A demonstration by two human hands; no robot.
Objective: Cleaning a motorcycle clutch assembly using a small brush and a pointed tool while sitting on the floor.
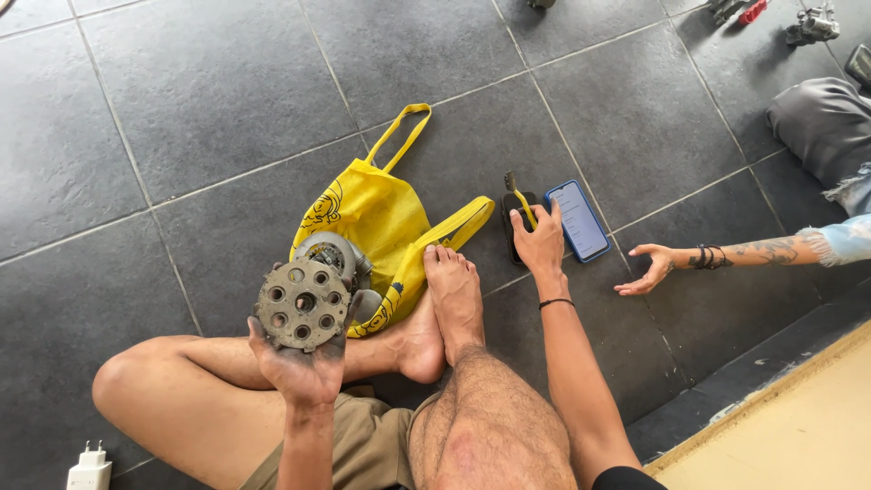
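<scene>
Head view, entry one — what sits in the left hand [304, 367]?

— One round metal disc [302, 304], grey and grimy, pierced by a ring of holes around a centre hole. It stands nearly upright on the palm, fingers curled under its lower edge and up its sides, so the hand is closed on it. Judged heavy, stiff and not fragile; the dirty surface may be slick, so the rim or the holes look like the surest places to hold.

— Anything directly behind the grip?

— One more metal part [334, 256], rounded and silver-grey, lying on one yellow cloth bag [376, 218] just beyond the disc. The bag is soft and limp, with two strap handles.

— And the right hand [539, 240]?

— Reaching forward, well apart from the disc. Its fingers pinch one yellow-handled brush [519, 198], which lies over one small dark object [513, 222] on the floor; what that object is, I cannot tell. The brush looks light and easy to lift.

— Just beside that grip?

— One phone [578, 220] in a blue case, screen lit, flat on the tile, near the fingertips but not touched.

— Further out?

— One other person's hand [646, 270], palm up and empty, with dark bands at the wrist and a tattooed forearm. One white charger plug [89, 467] lies far to the left of the disc hand. Several tools or parts [810, 23] lie at the far top edge, too small to count surely. Everything rests on a dark grey tiled floor [200, 91].
</scene>
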